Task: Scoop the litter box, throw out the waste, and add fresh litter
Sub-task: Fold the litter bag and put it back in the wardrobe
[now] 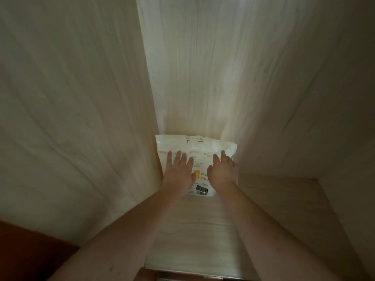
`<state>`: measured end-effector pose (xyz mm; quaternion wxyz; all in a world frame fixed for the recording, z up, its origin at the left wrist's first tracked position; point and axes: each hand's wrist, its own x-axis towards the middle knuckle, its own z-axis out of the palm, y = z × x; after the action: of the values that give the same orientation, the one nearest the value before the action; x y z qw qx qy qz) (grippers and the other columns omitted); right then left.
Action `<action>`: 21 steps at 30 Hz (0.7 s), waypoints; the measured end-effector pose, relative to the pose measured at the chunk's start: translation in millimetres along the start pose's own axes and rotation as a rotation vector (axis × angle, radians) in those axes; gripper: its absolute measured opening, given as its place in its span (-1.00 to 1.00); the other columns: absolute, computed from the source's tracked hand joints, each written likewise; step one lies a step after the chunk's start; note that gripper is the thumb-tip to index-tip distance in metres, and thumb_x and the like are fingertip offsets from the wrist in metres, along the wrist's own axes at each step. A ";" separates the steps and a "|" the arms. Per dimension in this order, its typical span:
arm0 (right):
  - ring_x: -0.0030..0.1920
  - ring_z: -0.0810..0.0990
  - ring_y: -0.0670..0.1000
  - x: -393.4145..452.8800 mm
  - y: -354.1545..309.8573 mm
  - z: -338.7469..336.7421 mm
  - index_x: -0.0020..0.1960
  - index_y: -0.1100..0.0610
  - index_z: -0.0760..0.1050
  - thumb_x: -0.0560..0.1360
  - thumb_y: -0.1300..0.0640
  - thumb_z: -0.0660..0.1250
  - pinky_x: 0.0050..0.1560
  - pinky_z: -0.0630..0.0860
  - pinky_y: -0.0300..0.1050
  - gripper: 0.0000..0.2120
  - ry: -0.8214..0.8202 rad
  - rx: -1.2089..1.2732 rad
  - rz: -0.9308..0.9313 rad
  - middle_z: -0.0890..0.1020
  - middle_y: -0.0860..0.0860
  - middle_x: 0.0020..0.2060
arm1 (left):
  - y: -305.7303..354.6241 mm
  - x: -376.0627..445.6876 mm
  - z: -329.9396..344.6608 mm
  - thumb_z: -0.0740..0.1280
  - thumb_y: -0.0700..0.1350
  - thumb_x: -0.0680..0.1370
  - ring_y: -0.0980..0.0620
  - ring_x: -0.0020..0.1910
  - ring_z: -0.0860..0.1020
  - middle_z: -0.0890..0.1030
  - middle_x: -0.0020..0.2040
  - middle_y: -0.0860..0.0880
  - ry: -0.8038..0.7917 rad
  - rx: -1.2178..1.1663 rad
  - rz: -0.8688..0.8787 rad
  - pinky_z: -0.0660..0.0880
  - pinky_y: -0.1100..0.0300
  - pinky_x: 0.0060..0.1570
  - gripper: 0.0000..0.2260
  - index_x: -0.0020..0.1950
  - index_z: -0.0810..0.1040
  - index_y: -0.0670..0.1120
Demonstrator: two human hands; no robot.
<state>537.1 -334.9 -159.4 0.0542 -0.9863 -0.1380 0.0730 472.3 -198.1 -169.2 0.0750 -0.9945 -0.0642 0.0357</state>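
Dim, warm light; glow brightest on back panel [203, 67]; dark corners; wide-angle stretch; slight softness.

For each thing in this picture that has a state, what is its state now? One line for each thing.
white bag: lies on the wooden shelf, far end against the back panel; whether sealed, cannot tell.
left hand: open, fingers straight and spread, resting flat on the bag.
right hand: open, fingers straight, on the bag's right side.
wooden shelf: bears the bag.
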 end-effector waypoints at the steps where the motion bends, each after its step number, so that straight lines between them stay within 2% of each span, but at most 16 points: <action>1: 0.54 0.06 0.10 -6.8 -2.2 -0.6 0.57 0.04 0.03 0.64 -0.01 -0.01 0.51 0.03 0.03 -0.48 0.008 0.015 0.007 0.00 0.09 0.57 | 4.7 -3.0 -2.6 -0.08 0.14 0.66 -0.16 0.58 -0.07 0.09 0.59 -0.16 0.001 -0.027 -0.004 -0.24 -0.25 0.48 -0.46 0.59 0.03 -0.07; 4: 0.53 0.10 0.09 -26.1 -3.7 0.4 0.58 0.05 -0.01 0.64 0.01 -0.01 0.50 0.08 0.02 -0.48 0.012 0.087 0.038 0.06 0.08 0.56 | 15.0 -13.5 -7.1 -0.10 0.15 0.67 -0.14 0.58 -0.06 0.09 0.59 -0.14 -0.015 -0.109 -0.051 -0.25 -0.21 0.49 -0.47 0.59 0.03 -0.04; 8: 0.54 0.07 0.10 -55.2 1.4 11.5 0.58 0.04 -0.09 0.64 0.02 0.02 0.49 0.09 0.03 -0.43 -0.016 0.115 0.058 0.04 0.07 0.56 | 16.4 -34.0 1.2 -0.10 0.14 0.67 -0.11 0.58 -0.07 0.07 0.60 -0.11 -0.069 -0.177 -0.104 -0.21 -0.20 0.50 -0.48 0.60 0.02 -0.02; 12: 0.54 0.06 0.10 -82.2 2.0 21.8 0.58 0.03 -0.07 0.63 -0.01 0.01 0.49 0.06 0.03 -0.44 -0.004 0.117 0.040 0.05 0.06 0.56 | 14.6 -58.7 11.9 -0.13 0.17 0.66 -0.10 0.58 -0.06 0.09 0.60 -0.11 -0.077 -0.219 -0.137 -0.17 -0.17 0.51 -0.47 0.60 0.03 0.00; 15: 0.53 0.11 0.11 -104.8 1.2 26.7 0.57 0.03 0.03 0.63 -0.04 -0.03 0.49 0.07 0.07 -0.47 0.037 0.075 -0.009 0.14 0.07 0.55 | 20.5 -81.0 8.9 -0.26 0.22 0.61 -0.08 0.58 -0.06 0.10 0.60 -0.09 -0.056 -0.268 -0.159 -0.20 -0.15 0.51 -0.41 0.59 0.05 0.02; 17: 0.48 0.26 0.16 -122.3 1.1 28.8 0.52 0.07 0.21 0.58 -0.06 -0.08 0.45 0.21 0.15 -0.45 0.069 0.069 -0.035 0.29 0.12 0.49 | 27.9 -100.1 1.7 -0.37 0.23 0.52 -0.07 0.58 -0.06 0.10 0.60 -0.08 -0.045 -0.274 -0.133 -0.20 -0.15 0.51 -0.30 0.59 0.07 0.02; 19: 0.43 0.34 0.18 -139.7 2.1 32.5 0.48 0.08 0.31 0.53 -0.08 -0.11 0.39 0.28 0.17 -0.40 0.081 0.063 -0.055 0.38 0.14 0.44 | 34.9 -119.2 -1.1 -0.34 0.22 0.52 -0.08 0.58 -0.03 0.12 0.59 -0.09 -0.024 -0.282 -0.097 -0.17 -0.14 0.52 -0.30 0.58 0.11 0.01; 21: 0.41 0.38 0.17 -158.5 5.6 37.7 0.46 0.08 0.34 0.53 -0.08 -0.09 0.37 0.30 0.17 -0.42 0.098 0.054 -0.072 0.40 0.14 0.42 | 38.8 -137.3 -2.6 -0.23 0.21 0.57 -0.10 0.57 0.07 0.22 0.56 -0.10 0.035 -0.289 -0.060 -0.14 -0.12 0.51 -0.37 0.56 0.21 0.00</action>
<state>381.8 -381.4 -176.7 0.0899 -0.9812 -0.1686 0.0266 341.4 -254.8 -164.1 -0.0670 -0.9930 -0.0970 0.0065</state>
